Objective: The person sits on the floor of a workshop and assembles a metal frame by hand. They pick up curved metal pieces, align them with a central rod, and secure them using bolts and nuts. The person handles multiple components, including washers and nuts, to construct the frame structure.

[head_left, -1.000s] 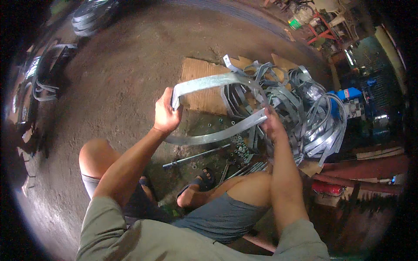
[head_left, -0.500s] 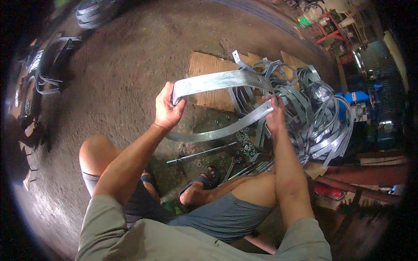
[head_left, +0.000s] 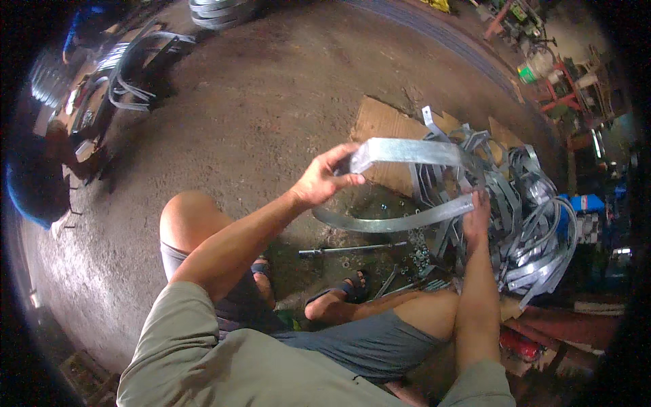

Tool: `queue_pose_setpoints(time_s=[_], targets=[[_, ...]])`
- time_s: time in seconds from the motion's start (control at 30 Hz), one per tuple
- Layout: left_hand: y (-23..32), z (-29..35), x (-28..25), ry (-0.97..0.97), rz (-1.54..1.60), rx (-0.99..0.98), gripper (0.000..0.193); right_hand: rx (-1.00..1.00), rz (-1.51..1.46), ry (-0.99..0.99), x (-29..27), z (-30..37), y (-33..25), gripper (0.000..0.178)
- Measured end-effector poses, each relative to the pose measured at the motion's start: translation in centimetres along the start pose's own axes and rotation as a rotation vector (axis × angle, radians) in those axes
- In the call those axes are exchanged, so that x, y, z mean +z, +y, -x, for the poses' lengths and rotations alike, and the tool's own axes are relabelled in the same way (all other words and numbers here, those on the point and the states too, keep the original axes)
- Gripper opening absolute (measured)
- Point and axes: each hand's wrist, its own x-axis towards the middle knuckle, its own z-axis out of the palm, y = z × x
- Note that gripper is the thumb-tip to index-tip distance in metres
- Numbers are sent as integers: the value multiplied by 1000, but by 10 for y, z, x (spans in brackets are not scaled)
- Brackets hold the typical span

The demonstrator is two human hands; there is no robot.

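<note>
I hold a galvanized flat-steel band clamp up off the floor. My left hand (head_left: 325, 178) grips the bent left end of its upper strap (head_left: 410, 151), thumb below and fingers above. My right hand (head_left: 478, 210) closes on the right side, where the lower curved strap (head_left: 393, 224) meets the upper one; how they join there is hidden by the fingers. The lower strap bows toward me, its left end passing by my left wrist. Beyond my right hand lies a heap of similar steel bands (head_left: 519, 227), partly on cardboard (head_left: 380, 125).
Below the clamp are a long rod (head_left: 352, 249), loose nuts (head_left: 420, 254) and several bolts near my foot (head_left: 352, 285). Stacked bands (head_left: 132, 74) and a person in blue (head_left: 34, 183) are at the left. A red bottle-like object (head_left: 521, 344) lies at the lower right.
The view has swung left, so the floor things sit farther right. Both hands still hold the clamp, which has turned slightly and shows more of its bent left end.
</note>
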Motion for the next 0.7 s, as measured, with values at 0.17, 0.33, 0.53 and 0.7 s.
queue_pose_setpoints(time_s=[0.17,0.33,0.53,0.7], targets=[[-1,7,5,-14,-13,-2,64,-3,38,66,12,14,-40,35],[7,4,13,-48,-39,13,64,-124,315,50,10,10,-71,45],[3,9,47,-77,-139,149,59,-188,406,40,3,4,-78,52],[7,11,72,-78,-201,233,59,-169,394,107,-18,13,-61,58]])
